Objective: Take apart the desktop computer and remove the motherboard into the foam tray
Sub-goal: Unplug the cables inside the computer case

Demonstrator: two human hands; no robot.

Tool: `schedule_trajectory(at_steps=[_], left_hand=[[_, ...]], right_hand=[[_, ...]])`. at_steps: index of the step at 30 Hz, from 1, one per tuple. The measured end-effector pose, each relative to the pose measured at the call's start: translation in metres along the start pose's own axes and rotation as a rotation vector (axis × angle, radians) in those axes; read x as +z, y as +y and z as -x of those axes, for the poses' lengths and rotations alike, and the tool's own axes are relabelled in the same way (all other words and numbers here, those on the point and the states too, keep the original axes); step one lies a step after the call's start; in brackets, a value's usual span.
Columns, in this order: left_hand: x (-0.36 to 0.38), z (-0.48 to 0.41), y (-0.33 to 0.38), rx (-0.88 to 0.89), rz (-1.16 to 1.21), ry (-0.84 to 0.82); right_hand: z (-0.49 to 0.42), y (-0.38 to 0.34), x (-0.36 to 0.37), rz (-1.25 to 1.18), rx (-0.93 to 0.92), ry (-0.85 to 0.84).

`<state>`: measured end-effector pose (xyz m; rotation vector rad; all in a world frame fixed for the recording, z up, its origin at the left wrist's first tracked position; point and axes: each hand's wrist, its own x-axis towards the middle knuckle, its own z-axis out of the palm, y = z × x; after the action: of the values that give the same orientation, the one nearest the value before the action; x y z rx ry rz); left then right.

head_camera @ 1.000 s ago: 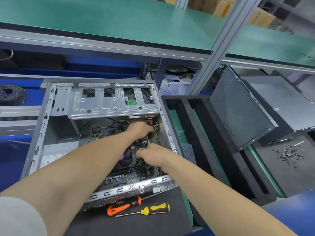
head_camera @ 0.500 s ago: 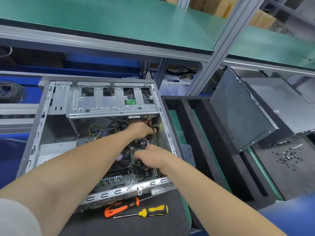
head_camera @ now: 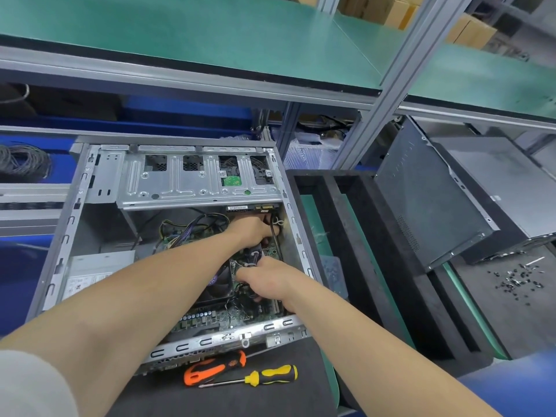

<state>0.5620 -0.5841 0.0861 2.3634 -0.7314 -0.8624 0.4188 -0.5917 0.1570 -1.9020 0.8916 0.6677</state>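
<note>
The open computer case [head_camera: 75, 224] lies on its side in front of me. Its green motherboard [head_camera: 210, 319], with a fan cooler [head_camera: 219, 281], sits in the lower right of the case. My left hand [head_camera: 251, 230] reaches deep to the case's right wall under the drive cage, its fingers curled round a black cable [head_camera: 273, 233]. Just below it, my right hand [head_camera: 269, 279] is knuckles-up over the board, its fingers curled round a black cable bundle [head_camera: 251, 257] with white ties. The fingertips of both hands are hidden. The black foam tray [head_camera: 328, 212] stands to the right of the case.
An orange screwdriver [head_camera: 215, 368] and a yellow one [head_camera: 270, 376] lie on the black mat in front of the case. The removed grey side panel [head_camera: 427, 203] leans right of the tray. Several loose screws [head_camera: 517, 278] lie at the far right. A shelf hangs overhead.
Both hands stay inside the case at nearly the same places. My right hand has edged slightly up toward the left one. The view shifted a little.
</note>
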Motion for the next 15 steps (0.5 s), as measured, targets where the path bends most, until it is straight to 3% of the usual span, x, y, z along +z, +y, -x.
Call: schedule_trajectory(at_steps=[5,15], left_hand=[[-0.0088,0.0056,-0.0024,0.096,-0.095,-0.048],[-0.0063,0.0021,-0.0031,0.054,-0.08,-0.075]], right_hand=[[-0.0029,0.001,0.0012,-0.007,-0.009,-0.007],[0.0002,-0.0016,0.0004,0.005,-0.019,-0.021]])
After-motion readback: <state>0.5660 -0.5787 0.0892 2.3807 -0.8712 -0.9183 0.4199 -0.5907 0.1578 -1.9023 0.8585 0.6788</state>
